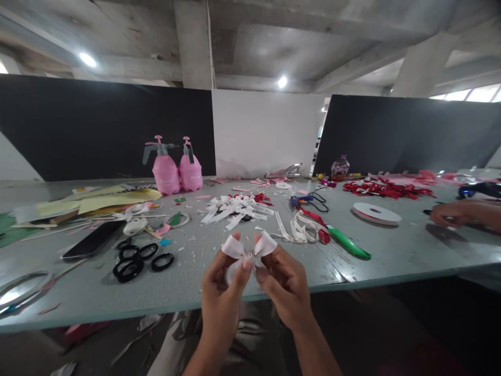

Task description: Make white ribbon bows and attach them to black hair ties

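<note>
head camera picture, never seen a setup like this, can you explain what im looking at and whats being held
There's no machine here: one camera worn on a person's head looks forward and down at their own bare hands. The left hand and right hand together hold a white ribbon bow at the near edge of a grey table. On the table lie black bands, a phone, white ribbon pieces, red ribbon and a white spool. Two pink spray bottles stand farther back. The hand at far right belongs to someone else.
</note>
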The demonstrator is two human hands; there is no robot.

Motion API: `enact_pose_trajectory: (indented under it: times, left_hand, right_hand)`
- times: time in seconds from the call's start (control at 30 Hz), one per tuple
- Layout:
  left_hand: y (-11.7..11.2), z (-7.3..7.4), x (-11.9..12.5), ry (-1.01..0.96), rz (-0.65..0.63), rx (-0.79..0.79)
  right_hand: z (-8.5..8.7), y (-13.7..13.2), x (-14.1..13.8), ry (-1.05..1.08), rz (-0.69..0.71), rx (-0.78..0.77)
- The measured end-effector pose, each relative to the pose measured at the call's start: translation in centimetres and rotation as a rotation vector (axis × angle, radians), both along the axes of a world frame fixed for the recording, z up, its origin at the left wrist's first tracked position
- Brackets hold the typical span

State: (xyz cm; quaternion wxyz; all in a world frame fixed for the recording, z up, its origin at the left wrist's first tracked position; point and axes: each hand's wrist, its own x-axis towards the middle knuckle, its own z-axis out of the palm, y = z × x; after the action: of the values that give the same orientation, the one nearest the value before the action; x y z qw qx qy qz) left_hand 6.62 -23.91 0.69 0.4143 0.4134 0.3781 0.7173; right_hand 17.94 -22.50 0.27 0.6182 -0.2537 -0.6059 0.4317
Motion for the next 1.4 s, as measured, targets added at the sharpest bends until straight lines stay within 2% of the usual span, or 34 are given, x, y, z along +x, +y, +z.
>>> enact_pose_trajectory:
  times: [0.17,0.3,0.4,0.53,0.6,0.67,0.73,0.8,0.83,0.93,1.0,1.17,1.27,1.4]
  left_hand:
    - [0.4,-0.3,0.1,-0.031,0.036,-0.011]
    - [1.0,-0.5,-0.1,-0.063,0.088,-0.006]
    - [1.2,-0.5,-0.3,-0.004,0.114,-0.008]
    - [1.0,-0.3,-0.1,0.232,0.057,0.017]
    - [0.9,-0.2,-0.2,0.364,0.021,0.084]
    - [1.1,-0.2,-0.5,0.471,0.005,0.181]
    - [1.4,-0.3,-1.0,0.528,0.043,0.242]
    - [1.8,-0.4,-1.4,0.501,0.086,0.226]
    - [1.9,-0.4,-1.5,0.468,0.064,0.189]
    - [2.3,-0.1,-1.5,0.356,-0.137,0.047]
    - [2.3,0.1,-1.3,0.266,-0.199,-0.023]
    - [2.4,-0.1,-1.0,0.074,-0.147,-0.105]
    - [2.4,0.2,-1.0,0.091,-0.181,-0.123]
    - [2.3,1.0,-1.1,0.147,-0.174,-0.133]
  right_hand:
    - [-0.6,0.2,0.3,-0.172,-0.092,0.245]
    - [-1.1,0.4,0.8,-0.234,-0.237,0.383]
    - [-1.3,0.8,0.7,-0.111,-0.313,0.302]
    - [-0.5,1.4,0.3,-0.051,-0.126,0.030]
    - [-0.1,1.7,0.3,-0.011,-0.093,-0.105]
    - [0.1,2.0,0.5,0.077,-0.143,-0.190]
    - [0.1,2.3,0.9,0.156,-0.203,-0.225]
    - [0.0,2.4,1.3,0.150,-0.204,-0.237]
    - [0.0,2.3,1.4,0.119,-0.180,-0.236]
    - [0.0,2.0,1.5,0.005,-0.068,-0.209]
    - [-0.1,1.7,1.3,-0.022,-0.023,-0.205]
    - [-0.6,1.8,0.4,0.030,-0.053,-0.265]
    - [-0.2,2.2,0.3,0.011,-0.077,-0.251]
    - [0.9,2.7,0.5,-0.092,-0.056,-0.157]
